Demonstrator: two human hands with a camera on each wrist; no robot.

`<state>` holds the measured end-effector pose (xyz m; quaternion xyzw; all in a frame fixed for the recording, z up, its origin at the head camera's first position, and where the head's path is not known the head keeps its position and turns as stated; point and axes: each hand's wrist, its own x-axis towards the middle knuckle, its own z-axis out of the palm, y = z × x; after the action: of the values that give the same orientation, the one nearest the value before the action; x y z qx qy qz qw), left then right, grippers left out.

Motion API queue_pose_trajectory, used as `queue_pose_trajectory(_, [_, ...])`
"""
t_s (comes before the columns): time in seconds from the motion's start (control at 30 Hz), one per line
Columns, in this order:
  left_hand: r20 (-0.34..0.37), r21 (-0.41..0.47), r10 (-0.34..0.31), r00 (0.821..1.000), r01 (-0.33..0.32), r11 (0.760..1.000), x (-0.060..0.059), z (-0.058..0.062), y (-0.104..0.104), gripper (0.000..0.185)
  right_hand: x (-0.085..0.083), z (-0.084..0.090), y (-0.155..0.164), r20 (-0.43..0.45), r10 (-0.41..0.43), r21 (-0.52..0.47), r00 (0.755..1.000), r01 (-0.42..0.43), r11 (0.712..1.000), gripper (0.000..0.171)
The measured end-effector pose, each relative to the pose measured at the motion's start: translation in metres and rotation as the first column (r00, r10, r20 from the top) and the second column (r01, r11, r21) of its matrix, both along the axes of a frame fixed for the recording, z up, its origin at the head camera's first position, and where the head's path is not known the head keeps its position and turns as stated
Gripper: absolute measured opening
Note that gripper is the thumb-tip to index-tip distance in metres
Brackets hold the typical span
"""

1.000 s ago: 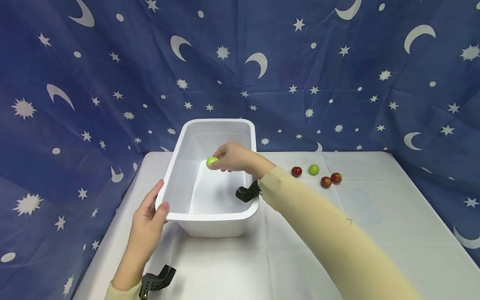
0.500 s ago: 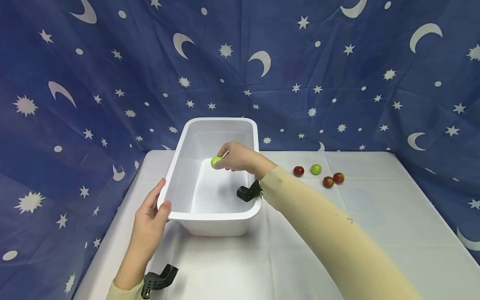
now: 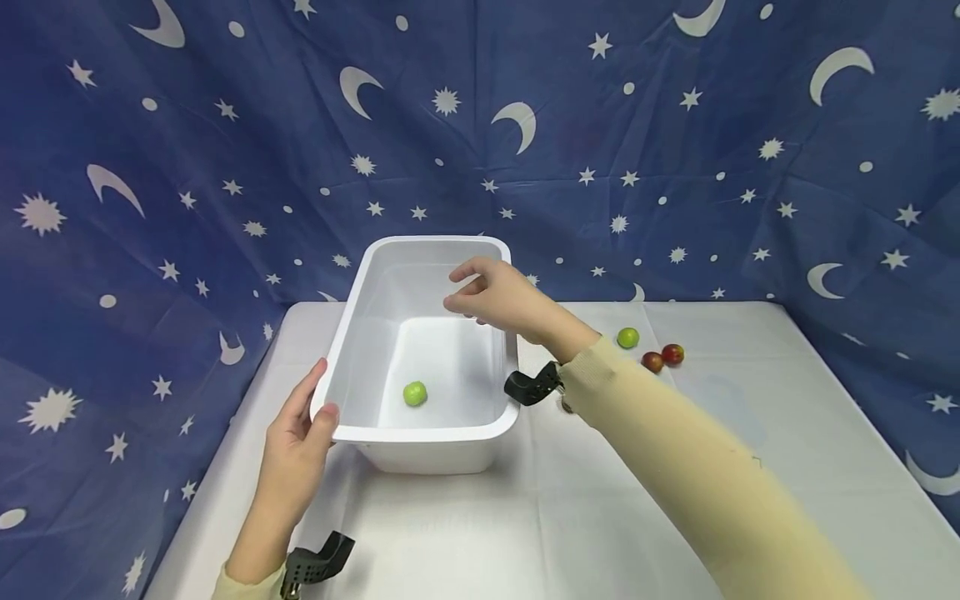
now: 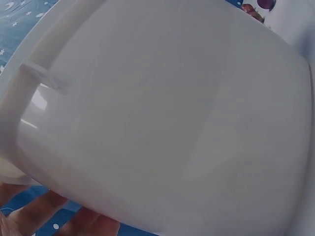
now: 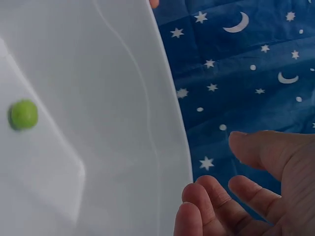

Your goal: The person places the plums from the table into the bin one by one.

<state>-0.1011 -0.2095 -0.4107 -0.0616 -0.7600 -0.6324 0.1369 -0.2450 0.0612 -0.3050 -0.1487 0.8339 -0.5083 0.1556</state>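
Observation:
My left hand (image 3: 296, 442) grips the near left corner of a deep white plastic tub (image 3: 431, 434), thumb over the rim. A small round green fruit (image 3: 415, 393) lies on the tub's floor near the front; the right wrist view has this green fruit (image 5: 23, 114) at its left. Over the tub's right rim my right hand (image 3: 502, 300) holds nothing, thumb and fingers apart. In the right wrist view the same right hand (image 5: 256, 182) is beside the tub's wall. The left wrist view is mostly the tub's outer side (image 4: 162, 118), with left fingers (image 4: 37, 211) at its lower edge.
Right of the tub on the white-covered table (image 3: 637, 500) lie a green fruit (image 3: 627, 337), a dark red fruit (image 3: 652, 362) and a red fruit (image 3: 672, 355). A blue curtain (image 3: 562, 150) with moons and stars stands behind and at both sides.
My right hand has let go of the green fruit, which now lies in the tub. That hand has moved right and up; its arm now hides one red fruit. The left hand still grips the rim.

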Motion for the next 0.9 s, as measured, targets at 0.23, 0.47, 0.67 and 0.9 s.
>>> queue_pose_trajectory(0.23, [-0.005, 0.029, -0.017, 1.0, 0.017, 0.999, -0.001, -0.001, -0.001, 0.051, 0.012, 0.002, 0.042, -0.088, -0.077, -0.009, 0.993, 0.076, 0.997, 0.041])
queue_pose_trajectory(0.47, [0.013, 0.008, 0.0, 1.0, 0.0, 1.0, 0.0, 0.0, -0.001, 0.052, 0.025, -0.026, 0.092, -0.126, -0.121, 0.047, 0.985, 0.128, 0.991, 0.052])
queue_pose_trajectory(0.67, [0.006, 0.026, -0.005, 1.0, 0.005, 1.0, 0.001, 0.0, -0.001, 0.052, 0.035, -0.062, 0.13, -0.082, -0.148, 0.058, 0.986, 0.153, 0.987, 0.053])
queue_pose_trajectory(0.9, [-0.013, 0.053, -0.03, 0.999, 0.03, 0.998, 0.0, -0.001, -0.002, 0.053, 0.049, -0.095, 0.167, -0.03, -0.174, 0.076, 0.984, 0.175, 0.982, 0.053])
